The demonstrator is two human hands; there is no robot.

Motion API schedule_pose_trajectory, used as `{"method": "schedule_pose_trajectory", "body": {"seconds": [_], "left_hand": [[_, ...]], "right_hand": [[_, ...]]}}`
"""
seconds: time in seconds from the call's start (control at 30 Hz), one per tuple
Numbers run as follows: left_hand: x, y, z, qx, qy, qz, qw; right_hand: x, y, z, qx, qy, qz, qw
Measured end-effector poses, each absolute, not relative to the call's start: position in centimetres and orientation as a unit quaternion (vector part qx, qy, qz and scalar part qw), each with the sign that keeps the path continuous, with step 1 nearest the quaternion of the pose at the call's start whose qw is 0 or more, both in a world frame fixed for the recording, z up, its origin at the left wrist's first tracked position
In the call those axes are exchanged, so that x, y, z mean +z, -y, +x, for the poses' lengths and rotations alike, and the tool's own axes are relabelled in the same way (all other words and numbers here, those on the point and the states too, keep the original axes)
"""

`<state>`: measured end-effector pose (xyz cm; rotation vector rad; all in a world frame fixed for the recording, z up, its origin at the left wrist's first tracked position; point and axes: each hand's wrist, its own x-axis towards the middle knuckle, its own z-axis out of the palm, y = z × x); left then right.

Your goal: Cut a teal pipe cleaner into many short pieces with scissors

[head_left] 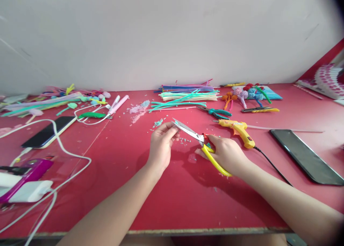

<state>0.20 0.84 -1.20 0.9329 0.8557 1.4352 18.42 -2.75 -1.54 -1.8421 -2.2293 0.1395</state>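
Fingers of the right hand (227, 153) curled shut through the yellow handles of the scissors (200, 140), blades pointing left over the red table (172, 199); left hand (161, 142) fingertips were pinched together at the blade tips, whatever they held too small to tell, near teal scraps (158, 123), a glue gun (238, 128) just right

Left arm: bare, reaching forward from the near edge toward the middle.
Left hand (162, 142): fingertips pinched together, apparently on something tiny.
Right hand (227, 153): curled closed around a grip, wrist angled inward.
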Motion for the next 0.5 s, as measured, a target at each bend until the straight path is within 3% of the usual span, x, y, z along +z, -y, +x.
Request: {"method": "schedule_pose_trajectory", "body": {"seconds": [0.5], "left_hand": [[-1.29, -0.90, 0.09, 0.615, -0.364, 0.399, 0.575]], "right_hand": [[-1.89, 2.77, 18.30, 0.042, 0.772, -0.623, 0.123]]}}
